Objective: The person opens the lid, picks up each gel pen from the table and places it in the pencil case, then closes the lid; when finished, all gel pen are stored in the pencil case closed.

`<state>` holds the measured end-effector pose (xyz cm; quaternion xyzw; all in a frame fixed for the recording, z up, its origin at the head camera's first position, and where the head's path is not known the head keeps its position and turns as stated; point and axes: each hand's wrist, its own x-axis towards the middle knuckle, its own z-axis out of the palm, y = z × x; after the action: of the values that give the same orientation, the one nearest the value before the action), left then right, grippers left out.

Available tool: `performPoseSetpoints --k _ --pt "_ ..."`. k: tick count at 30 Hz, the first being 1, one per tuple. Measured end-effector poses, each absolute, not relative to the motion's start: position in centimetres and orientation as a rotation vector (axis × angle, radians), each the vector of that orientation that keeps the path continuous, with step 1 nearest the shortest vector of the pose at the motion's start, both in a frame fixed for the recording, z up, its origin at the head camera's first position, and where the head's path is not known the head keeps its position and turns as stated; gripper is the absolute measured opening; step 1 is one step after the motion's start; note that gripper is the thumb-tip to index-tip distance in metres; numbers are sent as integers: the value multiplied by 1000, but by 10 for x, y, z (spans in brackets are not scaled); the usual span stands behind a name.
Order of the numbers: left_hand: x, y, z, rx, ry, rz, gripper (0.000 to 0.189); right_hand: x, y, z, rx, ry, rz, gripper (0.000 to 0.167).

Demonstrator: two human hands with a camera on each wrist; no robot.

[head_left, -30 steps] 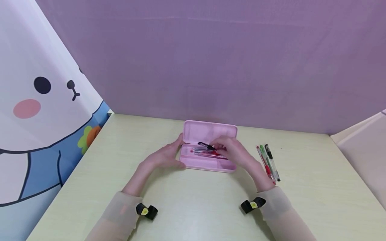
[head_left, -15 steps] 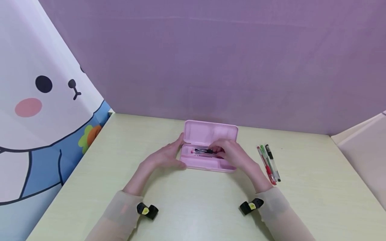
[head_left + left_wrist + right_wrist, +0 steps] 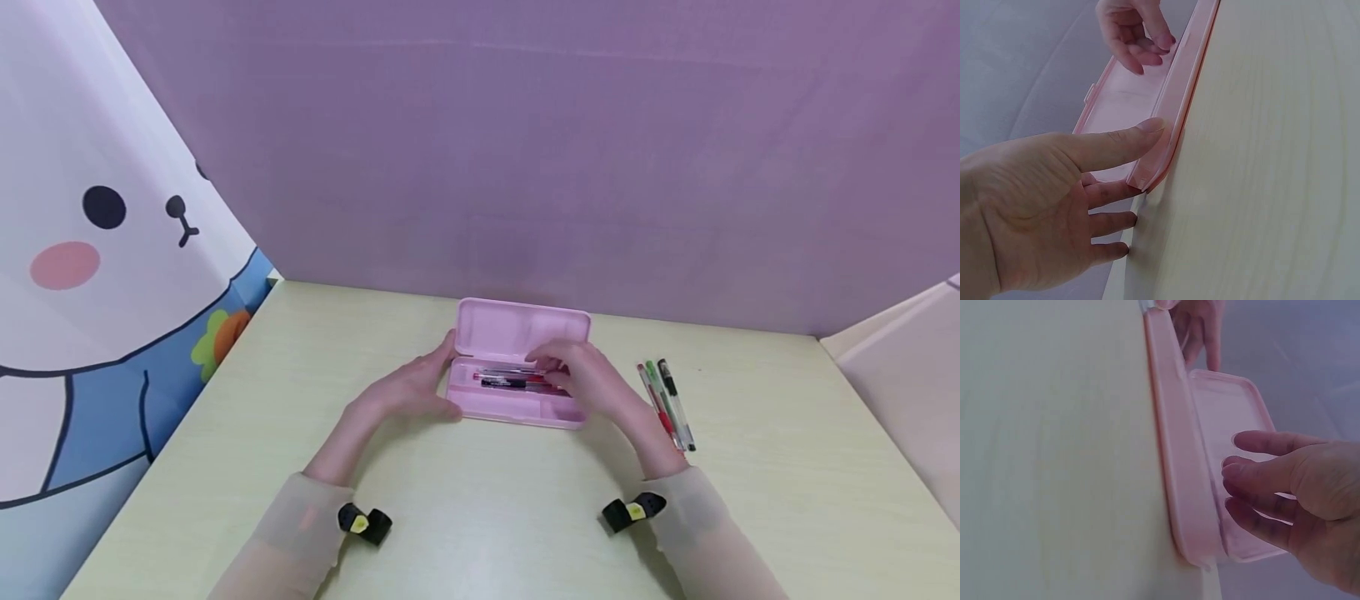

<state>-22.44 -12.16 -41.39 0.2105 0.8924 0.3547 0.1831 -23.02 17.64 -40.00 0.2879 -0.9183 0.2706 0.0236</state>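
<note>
A pink pencil case (image 3: 498, 405) lies with its lid raised. Several pens lie lengthwise inside, among them a black pen (image 3: 504, 384) at the front and a red-tipped pen (image 3: 480, 377) just behind. My left hand (image 3: 412, 387) holds the case's left end, thumb along the front wall and index finger at the corner in the left wrist view. Over the right half of the case hovers my right hand (image 3: 583, 377), fingers loosely bent and apart. Nothing shows between its fingers (image 3: 1266, 476) in the right wrist view. It hides the pens' right ends.
Right of the case, a red pen (image 3: 667, 422), a green pen (image 3: 654, 375) and a black-capped clear pen (image 3: 672, 392) lie side by side on the pale table (image 3: 480, 517). A purple curtain (image 3: 525, 167) stands behind. A cartoon-print cloth (image 3: 112, 333) hangs at left.
The black pen has gone from my right hand down into the case, and now lies in front of the red-tipped pen. My right hand has let go and risen slightly. The left hand stays put.
</note>
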Motion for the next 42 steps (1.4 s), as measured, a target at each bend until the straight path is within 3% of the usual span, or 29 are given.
performPoseSetpoints --k 19,33,42 --pt "-226 -117 -418 621 2501 1032 125 -211 272 -388 602 -2814 1036 38" --pt "-224 -118 -418 613 2498 1033 125 -197 328 -395 347 -2867 1048 56" --pt "-224 -118 -418 621 2492 1050 125 -199 349 -397 112 -3019 1202 79"
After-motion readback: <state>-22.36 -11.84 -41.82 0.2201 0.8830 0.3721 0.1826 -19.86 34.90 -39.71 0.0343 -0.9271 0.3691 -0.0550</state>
